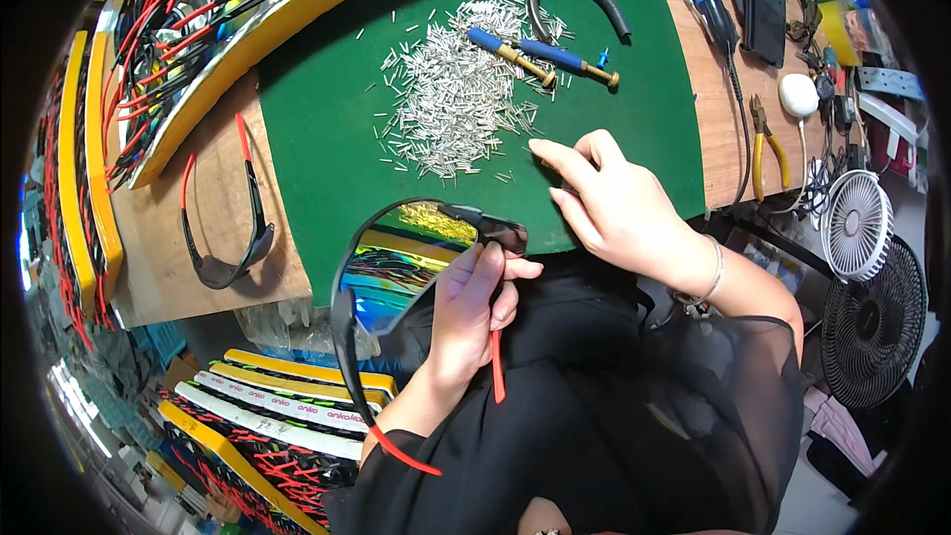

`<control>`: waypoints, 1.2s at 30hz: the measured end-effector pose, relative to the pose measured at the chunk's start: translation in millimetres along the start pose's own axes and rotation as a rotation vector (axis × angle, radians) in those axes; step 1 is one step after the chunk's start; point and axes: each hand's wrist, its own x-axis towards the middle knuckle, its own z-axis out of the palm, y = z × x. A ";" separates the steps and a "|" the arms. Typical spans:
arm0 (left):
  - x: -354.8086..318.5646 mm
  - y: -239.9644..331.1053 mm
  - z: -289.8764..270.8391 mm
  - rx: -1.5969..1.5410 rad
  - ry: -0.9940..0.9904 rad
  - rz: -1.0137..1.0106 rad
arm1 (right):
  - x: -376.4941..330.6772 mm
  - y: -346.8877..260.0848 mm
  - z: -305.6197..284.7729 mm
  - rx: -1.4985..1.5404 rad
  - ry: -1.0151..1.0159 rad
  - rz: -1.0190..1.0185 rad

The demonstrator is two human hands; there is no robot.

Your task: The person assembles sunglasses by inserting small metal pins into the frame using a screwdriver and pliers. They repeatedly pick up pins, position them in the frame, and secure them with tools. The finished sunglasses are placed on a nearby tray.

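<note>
Sunglasses with a glossy black frame and a mirrored lens that throws back green, yellow and blue sit pinched in my left hand, fingers closed around the frame by the hinge, over my lap and just short of the tabletop edge. Their thin red-tipped arms hang down past my wrist; part of one is hidden behind my fingers. My right hand lies beyond and to the right of the left, empty, fingers loosely spread, fingertips resting on the green felt mat. Just beyond those fingertips lies a heap of short, shiny metal pins, too small for me to make out singly. Two blue-handled tools lie across the heap's far side. Off to the left of my left hand, another black pair with red arms rests on bare wood.
</note>
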 end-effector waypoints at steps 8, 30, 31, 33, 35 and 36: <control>6.7 4.3 -7.0 -0.003 0.067 0.060 | 9.1 -5.4 3.7 -0.274 -0.023 -0.058; 6.7 -3.2 -6.2 0.091 -0.026 -0.073 | 19.5 -5.7 6.6 -0.317 0.021 -0.036; 6.1 -2.8 -3.4 0.109 0.004 -0.034 | 20.5 -7.0 4.1 -0.317 0.009 -0.041; 6.6 -5.1 -3.5 0.104 0.003 0.005 | 20.8 -7.3 1.6 -0.261 0.005 -0.043; 9.9 -2.1 3.2 0.102 0.038 -0.022 | 20.2 -3.9 -1.5 -0.187 0.027 -0.044; 11.8 -2.1 1.3 0.050 0.040 -0.064 | 19.5 -0.9 -3.7 -0.152 0.031 -0.041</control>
